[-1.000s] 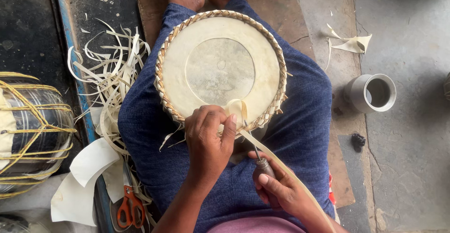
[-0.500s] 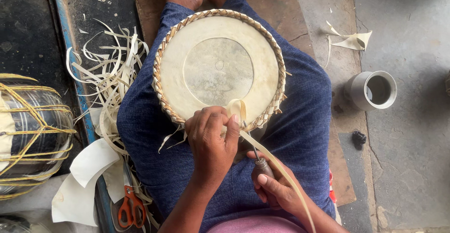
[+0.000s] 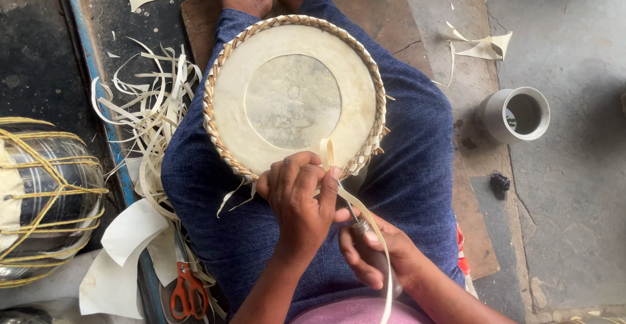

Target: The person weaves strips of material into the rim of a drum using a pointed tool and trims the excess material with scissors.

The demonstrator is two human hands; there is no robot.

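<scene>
On the lap, across blue-clad knees: round drum head [image 3: 293, 99], pale skin with darker centre disc, rimmed by a plaited straw-coloured band [image 3: 215, 128]. At the near edge of that rim, left hand [image 3: 300, 197] closed, fingers pinching a pale flat strip [image 3: 365, 223] where it loops up over the band. Just right and nearer, right hand [image 3: 381, 259] wrapped tight around a dark-handled metal awl [image 3: 357, 223], tip aimed toward the weave under the left fingers, exact contact hidden by the knuckles. Strip trailing from the rim down past the right wrist and out of view at the near edge.

Left of the lap: heap of curled strip offcuts [image 3: 147, 112], pale skin scraps [image 3: 127, 239], orange-handled scissors [image 3: 188, 291] on the floor, and further left a metal drum shell laced with yellow cord [image 3: 45, 197]. Right, well apart on the concrete: grey cup [image 3: 515, 114].

Risks, as a judgement only: awl point close to the left fingertips, so a slip off the hard plait likely to jab skin or puncture the stretched membrane. Too sharp a pull on the strip at the loop, and a crease or tear probable. Loose grip at the pinch, and slackening of the neighbouring weave likely. Drum only resting on the knees, so a shift of the legs enough to tilt it mid-stitch.
</scene>
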